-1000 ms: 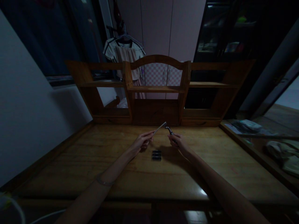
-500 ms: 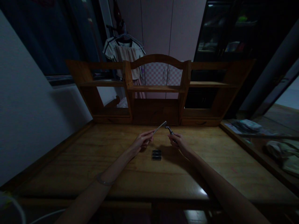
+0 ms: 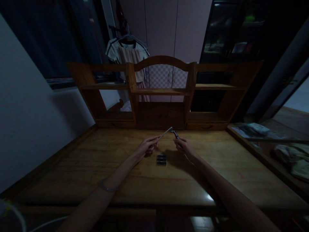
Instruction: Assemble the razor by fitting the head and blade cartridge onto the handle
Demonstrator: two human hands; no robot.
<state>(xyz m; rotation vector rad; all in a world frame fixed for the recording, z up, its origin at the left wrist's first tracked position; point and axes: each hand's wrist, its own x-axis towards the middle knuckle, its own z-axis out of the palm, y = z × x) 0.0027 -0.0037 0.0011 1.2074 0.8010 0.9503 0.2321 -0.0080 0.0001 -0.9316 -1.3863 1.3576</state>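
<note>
My left hand [image 3: 149,145] is closed on a thin pale stick [image 3: 165,132], which slants up to the right. A dark tool with a bent metal tip [image 3: 175,134] is gripped in my right hand [image 3: 182,145]. The tip of the tool is very close to the upper end of the stick; whether they touch I cannot tell. Below and between my hands, several small dark cylinders [image 3: 161,159] lie side by side on the wooden desk [image 3: 108,161].
A wooden shelf unit [image 3: 161,91] stands along the desk's back edge. Clothes [image 3: 131,54] hang behind it on the left. At the right, beyond the desk's raised edge, are a plastic-wrapped item [image 3: 259,128] and a pale cloth bundle [image 3: 296,161].
The upper end of the pale stick has shifted slightly down and to the right, and it looks turned. My hands have hardly moved and keep their holds.
</note>
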